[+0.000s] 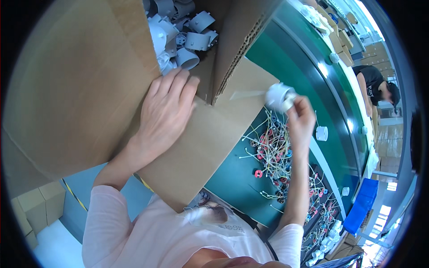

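Note:
A large open cardboard box (76, 89) stands at my left, with several white plastic cylindrical housings (196, 41) piled inside. My left hand (166, 109) is closed over the box's near edge, its fingertips bent down out of sight beside the housings. One flap (196, 147) slopes out below that hand. To the right of the box, my right hand (301, 117) pinches a white cylindrical plastic housing (279, 97), somewhat blurred, above the green work surface. Beneath it lies a tangled heap of wired parts (275, 152) with red, blue and dark pieces.
A green conveyor belt (308, 58) curves along the right, carrying a single white housing (321, 133). A blue bin (361, 206) stands at the lower right. Across the belt sits another person (375, 87) in dark clothes. Stacked cartons (40, 205) are at the lower left.

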`<state>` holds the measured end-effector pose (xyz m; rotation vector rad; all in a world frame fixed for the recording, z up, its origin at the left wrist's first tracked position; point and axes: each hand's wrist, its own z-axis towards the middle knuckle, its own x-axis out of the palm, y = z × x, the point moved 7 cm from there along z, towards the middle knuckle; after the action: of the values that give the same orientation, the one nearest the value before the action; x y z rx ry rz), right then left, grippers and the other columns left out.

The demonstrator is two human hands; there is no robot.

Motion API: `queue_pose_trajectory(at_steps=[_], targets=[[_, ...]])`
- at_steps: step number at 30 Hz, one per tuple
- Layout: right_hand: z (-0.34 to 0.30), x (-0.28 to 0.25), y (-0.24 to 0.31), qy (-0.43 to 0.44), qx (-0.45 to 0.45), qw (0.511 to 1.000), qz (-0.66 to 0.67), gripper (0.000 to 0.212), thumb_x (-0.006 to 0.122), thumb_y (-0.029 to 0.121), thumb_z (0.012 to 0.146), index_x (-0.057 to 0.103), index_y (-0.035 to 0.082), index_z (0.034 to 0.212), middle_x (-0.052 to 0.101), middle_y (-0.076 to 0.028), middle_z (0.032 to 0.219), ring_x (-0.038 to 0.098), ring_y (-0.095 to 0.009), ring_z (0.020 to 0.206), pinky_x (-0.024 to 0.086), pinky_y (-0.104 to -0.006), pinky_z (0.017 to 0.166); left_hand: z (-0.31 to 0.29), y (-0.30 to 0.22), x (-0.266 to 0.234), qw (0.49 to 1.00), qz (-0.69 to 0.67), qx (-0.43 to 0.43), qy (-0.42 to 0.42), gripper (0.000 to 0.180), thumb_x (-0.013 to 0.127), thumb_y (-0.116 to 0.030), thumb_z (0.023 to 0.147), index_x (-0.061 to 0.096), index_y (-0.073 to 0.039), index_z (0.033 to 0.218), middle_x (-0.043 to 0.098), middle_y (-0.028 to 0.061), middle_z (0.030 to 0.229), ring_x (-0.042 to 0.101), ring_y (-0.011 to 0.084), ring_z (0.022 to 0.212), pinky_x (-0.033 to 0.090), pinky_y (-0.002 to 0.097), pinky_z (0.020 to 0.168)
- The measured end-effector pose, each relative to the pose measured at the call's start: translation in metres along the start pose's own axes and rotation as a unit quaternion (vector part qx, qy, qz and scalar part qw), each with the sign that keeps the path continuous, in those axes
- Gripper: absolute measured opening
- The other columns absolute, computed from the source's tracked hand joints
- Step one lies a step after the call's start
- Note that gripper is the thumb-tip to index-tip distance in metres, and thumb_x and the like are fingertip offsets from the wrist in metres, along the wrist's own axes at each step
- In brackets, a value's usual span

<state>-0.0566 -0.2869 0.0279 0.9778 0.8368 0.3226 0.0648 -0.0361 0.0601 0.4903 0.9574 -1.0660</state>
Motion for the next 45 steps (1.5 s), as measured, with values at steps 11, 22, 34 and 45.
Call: queue_pose_trajectory(at_steps=[11, 22, 34, 45], targets=[[0.051, -0.034, -0.042, -0.093, -0.107, 0.973, -0.182, 0.022, 0.059, 0.012, 0.083, 0.061, 0.001, 0.103, 0.064, -0.016, 0.086, 0.062, -0.030, 0.078, 0.049, -0.0369, 0.074, 0.064, 0.059, 0.122, 0.986, 0.166, -0.014, 0.022, 0.030, 0.054, -0.014, 0.082, 0.060, -0.007, 0.111, 0.055, 0.0165, 0.109, 0.051, 0.0323, 0.105, 0.040, 0.0416, 0.090], [-0.158, 0.005, 0.037, 0.251, -0.139, 0.910, -0.299, 0.036, 0.067, 0.000, 0.070, 0.057, 0.002, 0.105, 0.059, -0.012, 0.095, 0.063, -0.027, 0.081, 0.052, -0.0355, 0.065, 0.016, 0.000, 0.033, 0.985, -0.136, -0.074, 0.080, 0.028, 0.071, -0.019, 0.073, 0.061, -0.001, 0.092, 0.058, 0.0116, 0.091, 0.058, 0.0270, 0.090, 0.047, 0.0353, 0.075], [-0.125, -0.032, 0.045, 0.173, 0.066, 0.957, -0.222, 0.024, 0.054, -0.006, 0.080, 0.055, 0.002, 0.104, 0.056, -0.015, 0.092, 0.063, -0.028, 0.073, 0.051, -0.0364, 0.061, -0.021, -0.004, 0.042, 0.808, -0.463, -0.139, 0.337, 0.066, 0.075, -0.001, 0.063, 0.047, -0.007, 0.122, 0.052, 0.0084, 0.116, 0.053, 0.0199, 0.109, 0.042, 0.0330, 0.094], [-0.079, -0.080, 0.099, 0.005, 0.036, 0.979, 0.200, 0.030, 0.056, 0.011, 0.088, 0.047, -0.004, 0.113, 0.062, -0.022, 0.097, 0.069, -0.027, 0.079, 0.057, -0.0291, 0.056, -0.017, -0.019, 0.054, 0.737, -0.636, -0.097, 0.209, 0.077, 0.071, 0.005, 0.067, 0.034, -0.007, 0.134, 0.050, 0.0076, 0.121, 0.051, 0.0183, 0.116, 0.041, 0.0321, 0.098]])
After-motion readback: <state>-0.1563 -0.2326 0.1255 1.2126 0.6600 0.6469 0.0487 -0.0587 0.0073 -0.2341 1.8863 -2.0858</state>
